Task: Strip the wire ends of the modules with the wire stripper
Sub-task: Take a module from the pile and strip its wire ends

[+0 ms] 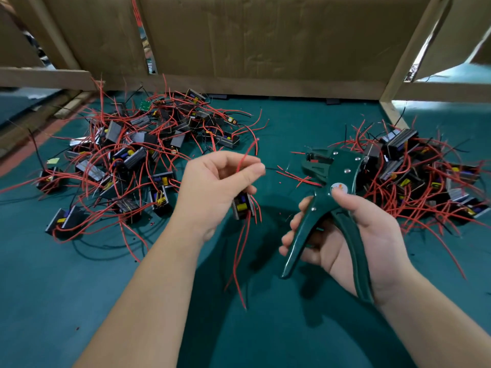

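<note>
My left hand (212,187) pinches a red wire (248,152) between thumb and forefinger, its free end pointing up and to the right. From that wire a small black module (242,207) with a yellow part hangs below my fingers, and more red leads trail down from it. My right hand (353,235) grips the dark green wire stripper (332,197) by its two spread handles, with my thumb on the pivot sticker. The stripper's jaws (314,159) point up and left, a short gap away from the pinched wire's end.
A large tangle of modules with red and black wires (138,155) lies on the green mat (79,288) at the left. A second pile (414,179) lies at the right. Short red insulation scraps (295,176) lie between them. Cardboard and wooden rails (252,43) wall the back.
</note>
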### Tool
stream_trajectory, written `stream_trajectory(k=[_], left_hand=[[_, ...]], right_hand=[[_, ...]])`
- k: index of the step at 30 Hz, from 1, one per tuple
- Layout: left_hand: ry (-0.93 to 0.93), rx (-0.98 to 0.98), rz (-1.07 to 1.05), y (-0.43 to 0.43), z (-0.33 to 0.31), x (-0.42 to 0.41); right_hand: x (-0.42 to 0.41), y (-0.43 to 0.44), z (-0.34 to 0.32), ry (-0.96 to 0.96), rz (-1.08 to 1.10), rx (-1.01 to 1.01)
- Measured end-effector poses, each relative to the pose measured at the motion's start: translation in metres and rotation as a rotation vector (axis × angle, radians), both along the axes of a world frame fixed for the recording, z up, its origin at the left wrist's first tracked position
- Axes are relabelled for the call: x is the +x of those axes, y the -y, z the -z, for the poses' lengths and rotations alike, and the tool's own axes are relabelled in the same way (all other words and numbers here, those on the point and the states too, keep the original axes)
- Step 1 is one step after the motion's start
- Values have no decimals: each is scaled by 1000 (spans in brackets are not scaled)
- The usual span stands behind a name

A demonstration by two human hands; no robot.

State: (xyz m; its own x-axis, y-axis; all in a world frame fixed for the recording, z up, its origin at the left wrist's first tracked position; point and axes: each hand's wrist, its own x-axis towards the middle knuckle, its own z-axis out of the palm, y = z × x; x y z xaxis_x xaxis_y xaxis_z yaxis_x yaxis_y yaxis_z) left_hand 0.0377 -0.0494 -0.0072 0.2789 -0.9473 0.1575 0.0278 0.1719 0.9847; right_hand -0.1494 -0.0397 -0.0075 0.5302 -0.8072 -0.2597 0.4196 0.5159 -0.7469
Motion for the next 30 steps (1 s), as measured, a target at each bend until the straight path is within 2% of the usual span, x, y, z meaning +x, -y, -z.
stream_trajectory(k=[3, 7, 10, 14, 16, 30], left_hand=[[-214, -9, 17, -1, -4, -1], [-234, -30, 110, -3, -4, -5], [-140, -66, 143, -3, -3, -6], [240, -140, 63, -6, -3, -7], [320, -177, 35, -7, -3, -8], [204, -189, 6, -10, -5, -13]], right_hand=[[2, -2, 2, -33, -68, 39], [4, -6, 3, 22, -199, 12], [3, -9, 3, 119, -305, -23], [2, -11, 2, 120, -330, -75], [2, -11, 2, 103, -309, -85], [0, -11, 1, 23, -241, -144]])
